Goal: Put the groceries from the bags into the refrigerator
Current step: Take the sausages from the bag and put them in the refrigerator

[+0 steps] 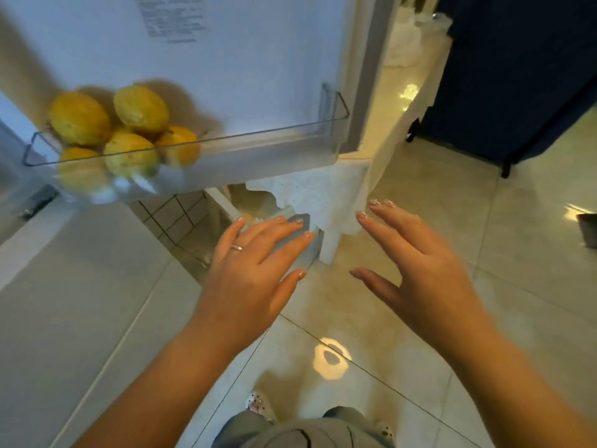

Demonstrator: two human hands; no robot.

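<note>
we see a small heap of yellow fruits [129, 130] sitting at the left end of a clear door shelf [274, 147] on the open refrigerator door [242, 59]; the rest of that shelf shows nothing but its pale bottom. a printed label [172, 19] sits high on the door's inner face, too blurred for us to read. below the shelf both of our hands hang in the air over the glossy tiled floor [517, 253], holding nothing. our left hand [255, 270] is palm down with its fingers straight and slightly spread, a ring [237, 247] on one of them. our right hand [416, 270] is just beside it, apart from it, fingers straight and thumb held out wide. neither hand touches the shelf or the fruit. beyond the fingertips a white lace cloth [316, 198] drapes down past the door's edge, and a dark blue panel [517, 76] stands at the upper right.
</note>
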